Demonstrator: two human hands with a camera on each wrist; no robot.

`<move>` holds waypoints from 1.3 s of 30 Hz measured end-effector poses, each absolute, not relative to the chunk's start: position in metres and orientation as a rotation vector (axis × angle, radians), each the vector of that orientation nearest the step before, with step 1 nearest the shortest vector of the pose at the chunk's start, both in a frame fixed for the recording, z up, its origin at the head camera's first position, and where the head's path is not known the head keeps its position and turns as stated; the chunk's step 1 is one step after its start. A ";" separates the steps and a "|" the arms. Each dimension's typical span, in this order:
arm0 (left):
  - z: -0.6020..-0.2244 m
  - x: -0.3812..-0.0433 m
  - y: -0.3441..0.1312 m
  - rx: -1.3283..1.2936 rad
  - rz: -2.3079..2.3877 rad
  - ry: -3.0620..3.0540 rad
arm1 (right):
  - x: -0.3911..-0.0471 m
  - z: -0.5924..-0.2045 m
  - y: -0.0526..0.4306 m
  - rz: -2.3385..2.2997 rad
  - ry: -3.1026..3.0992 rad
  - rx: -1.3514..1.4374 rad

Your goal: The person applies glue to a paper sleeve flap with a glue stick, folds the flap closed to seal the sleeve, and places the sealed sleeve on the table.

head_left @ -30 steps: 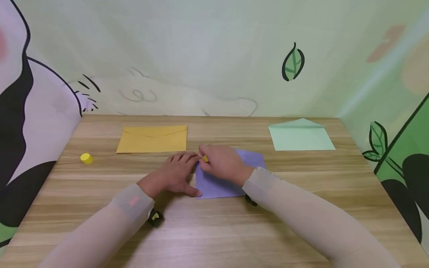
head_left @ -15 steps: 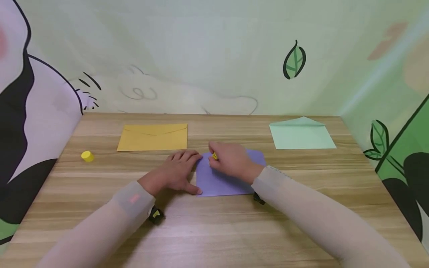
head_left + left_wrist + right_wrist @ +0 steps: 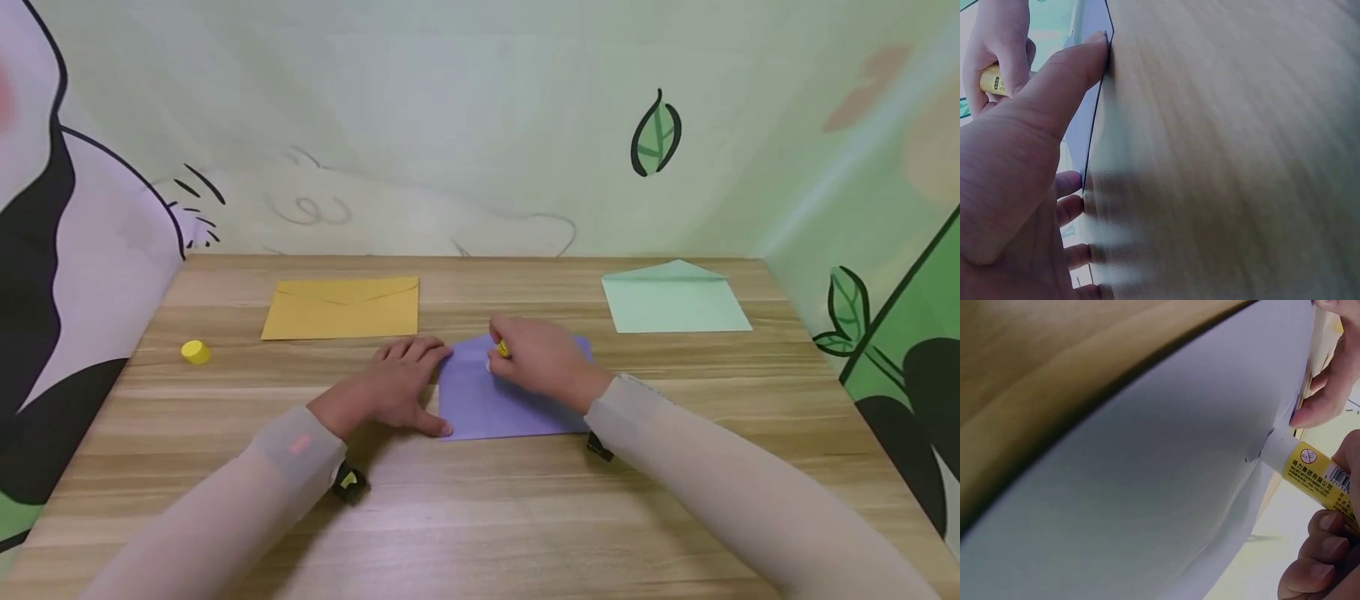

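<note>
purple paper envelope (image 3: 487, 402) is steadied flat on the wood-grain bench (image 3: 465, 517) by the left hand (image 3: 397, 383), fingers spread, gripping nothing; a yellow-and-white cylindrical glue stick (image 3: 1311, 465) is gripped in the right hand (image 3: 542, 354), fingers curled. creasing or slippage could be caused by excess pressure.

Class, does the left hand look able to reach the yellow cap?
Probably yes: only bare tabletop separates the left hand, touching the purple envelope, from the yellow cap.

The head view looks forward and down over the table (image 3: 450, 517) from farther back. Both wrist views look low and close, sharing the purple envelope (image 3: 498, 407).
</note>
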State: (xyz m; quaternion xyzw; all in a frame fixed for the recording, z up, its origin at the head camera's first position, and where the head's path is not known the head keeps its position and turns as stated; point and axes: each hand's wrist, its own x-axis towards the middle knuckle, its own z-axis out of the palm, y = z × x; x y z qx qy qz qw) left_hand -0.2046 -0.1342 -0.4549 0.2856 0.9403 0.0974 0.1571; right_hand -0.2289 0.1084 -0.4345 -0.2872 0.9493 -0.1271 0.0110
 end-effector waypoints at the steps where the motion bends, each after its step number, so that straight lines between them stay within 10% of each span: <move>1: -0.455 -0.204 -0.134 0.815 0.280 2.688 | -0.229 -0.435 0.110 -0.395 2.964 -0.897; 39: -0.451 -0.201 -0.132 0.807 0.243 2.685 | -0.221 -0.443 0.148 -0.435 3.094 -0.803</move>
